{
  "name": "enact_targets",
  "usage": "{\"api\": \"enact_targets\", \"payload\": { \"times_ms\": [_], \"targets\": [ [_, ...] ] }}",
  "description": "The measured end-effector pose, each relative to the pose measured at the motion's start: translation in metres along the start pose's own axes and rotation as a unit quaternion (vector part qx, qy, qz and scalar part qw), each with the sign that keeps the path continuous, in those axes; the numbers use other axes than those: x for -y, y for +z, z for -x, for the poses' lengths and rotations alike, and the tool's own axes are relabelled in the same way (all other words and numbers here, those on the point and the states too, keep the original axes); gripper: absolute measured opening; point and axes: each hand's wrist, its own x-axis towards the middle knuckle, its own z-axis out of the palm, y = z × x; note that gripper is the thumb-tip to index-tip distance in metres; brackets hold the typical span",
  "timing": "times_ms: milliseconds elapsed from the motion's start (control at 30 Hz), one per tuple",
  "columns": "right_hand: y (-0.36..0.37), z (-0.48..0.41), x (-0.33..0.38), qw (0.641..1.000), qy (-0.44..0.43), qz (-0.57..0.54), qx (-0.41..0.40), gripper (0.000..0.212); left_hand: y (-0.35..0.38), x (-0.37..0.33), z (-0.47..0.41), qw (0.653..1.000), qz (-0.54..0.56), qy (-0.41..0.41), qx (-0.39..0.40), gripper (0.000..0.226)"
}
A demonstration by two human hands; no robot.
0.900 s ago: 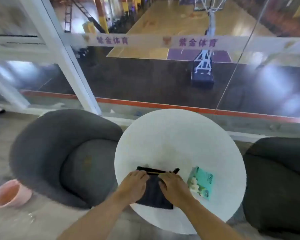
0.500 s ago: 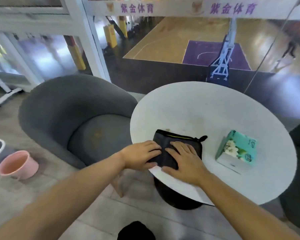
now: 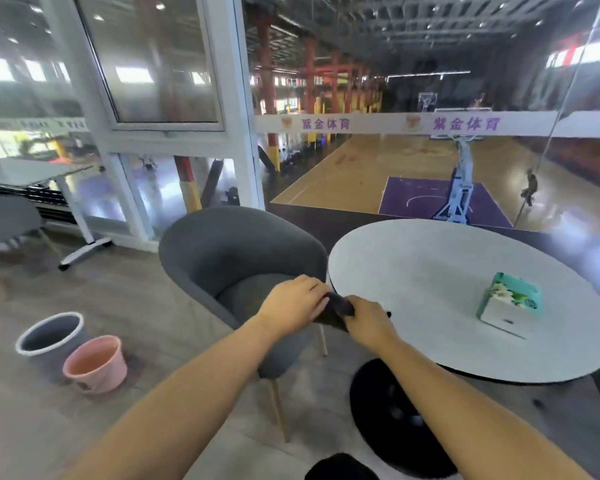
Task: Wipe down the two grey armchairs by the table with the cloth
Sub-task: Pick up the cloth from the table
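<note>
Now gripping a dark cloth (image 3: 338, 308) in both hands, right at the near-left rim of the round white table (image 3: 430, 265); impossible to tell whether fabric and rim touch. Left hand (image 3: 293, 299) clamped on the cloth's left end, with fingers (image 3: 313, 288) curled over the top of it. Right hand (image 3: 369, 323) clamped on the right end, fingers wrapped round the fabric and mostly hidden behind the knuckles. Between the two sets of fingers, only a short bunched stretch of cloth, with a darker fold hanging just under the right-hand grip and a small black tag poking out just right of the right knuckles.

Directly beyond and below the left fingers, one grey armchair (image 3: 222, 247), its seat cushion partly hidden behind that hand and its curved back rising further off. Well to the right of the right fingers, on the tabletop and apart from the cloth, a green and white tissue box (image 3: 508, 303). Far to the left of the left fingers, down on the floor, a grey bucket (image 3: 49, 336) and a pink bucket (image 3: 96, 363) side by side. Below the right forearm, nearer than the fingers, the table's round black base (image 3: 395, 420). At the far right edge, a dark shape cut off by the frame, too little of it to identify.
</note>
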Motion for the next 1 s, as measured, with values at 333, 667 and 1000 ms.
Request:
{"api": "enact_targets", "payload": {
  "times_ms": [333,667,1000],
  "targets": [
    [0.126,-0.046,0.055,0.965,0.118,-0.188,0.138,0.025,0.033,0.101,0.130,0.961,-0.008,-0.227,0.159,0.037],
    [0.204,-0.116,-0.004,0.901,0.230,-0.319,0.183,0.027,0.132,0.171,0.148,0.901,-0.117,-0.180,0.377,0.057],
    [0.220,-0.117,-0.018,0.874,0.262,-0.369,0.177,0.029,0.122,0.149,0.149,0.899,-0.106,-0.205,0.372,0.043]
  ]
}}
